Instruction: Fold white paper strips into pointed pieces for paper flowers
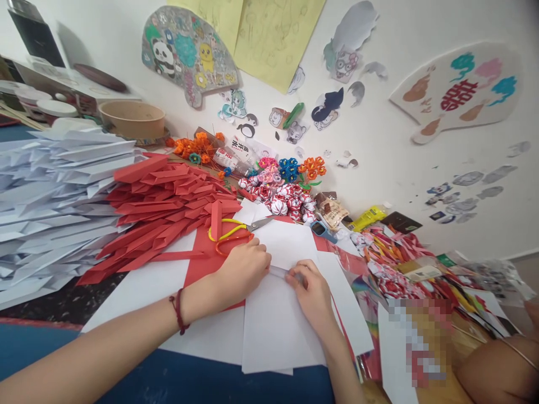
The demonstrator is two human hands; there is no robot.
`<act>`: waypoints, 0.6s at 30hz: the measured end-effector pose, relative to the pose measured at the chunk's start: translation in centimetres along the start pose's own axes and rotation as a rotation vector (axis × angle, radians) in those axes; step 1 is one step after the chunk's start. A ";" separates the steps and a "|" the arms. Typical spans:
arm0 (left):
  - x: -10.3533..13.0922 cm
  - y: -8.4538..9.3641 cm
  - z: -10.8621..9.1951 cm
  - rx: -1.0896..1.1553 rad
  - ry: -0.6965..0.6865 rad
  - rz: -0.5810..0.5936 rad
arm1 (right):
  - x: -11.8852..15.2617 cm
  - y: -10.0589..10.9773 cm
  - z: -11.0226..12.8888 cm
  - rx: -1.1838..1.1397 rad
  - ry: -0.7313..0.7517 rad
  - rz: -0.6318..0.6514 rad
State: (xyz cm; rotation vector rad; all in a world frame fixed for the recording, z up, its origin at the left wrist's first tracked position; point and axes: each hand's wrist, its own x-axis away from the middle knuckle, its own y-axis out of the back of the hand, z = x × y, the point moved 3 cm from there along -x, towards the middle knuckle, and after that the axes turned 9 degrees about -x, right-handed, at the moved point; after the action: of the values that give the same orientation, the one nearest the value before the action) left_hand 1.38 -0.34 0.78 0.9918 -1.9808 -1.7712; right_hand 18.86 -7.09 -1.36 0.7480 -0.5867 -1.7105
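My left hand (246,264), with a dark red cord at its wrist, is closed at the left end of a narrow folded strip of white paper (279,271). The strip's right end is pinched between the thumb and fingers of my right hand (309,286). Both hands are over white sheets (273,331) stacked on red paper (200,280). Just beyond my left hand lie scissors (229,233) with yellow and orange handles, their blades pointing right.
Folded white strips (54,207) and folded red strips (168,207) are heaped at the left. Paper flowers (290,199) line the wall side. More coloured pieces (400,252) lie at the right, near another person's arm (497,367).
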 end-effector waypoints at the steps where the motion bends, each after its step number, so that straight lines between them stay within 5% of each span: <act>1: 0.0 0.0 -0.1 -0.005 -0.006 0.004 | 0.0 -0.1 0.0 0.014 -0.004 -0.003; 18: -0.5 -0.9 0.2 0.009 0.139 0.032 | -0.2 -0.5 0.0 0.169 0.007 -0.057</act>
State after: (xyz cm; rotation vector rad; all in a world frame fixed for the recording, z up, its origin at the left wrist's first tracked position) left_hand 1.87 0.17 0.01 1.0504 -1.9096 -1.6314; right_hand 18.60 -6.77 -1.71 0.8973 -0.7170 -1.7244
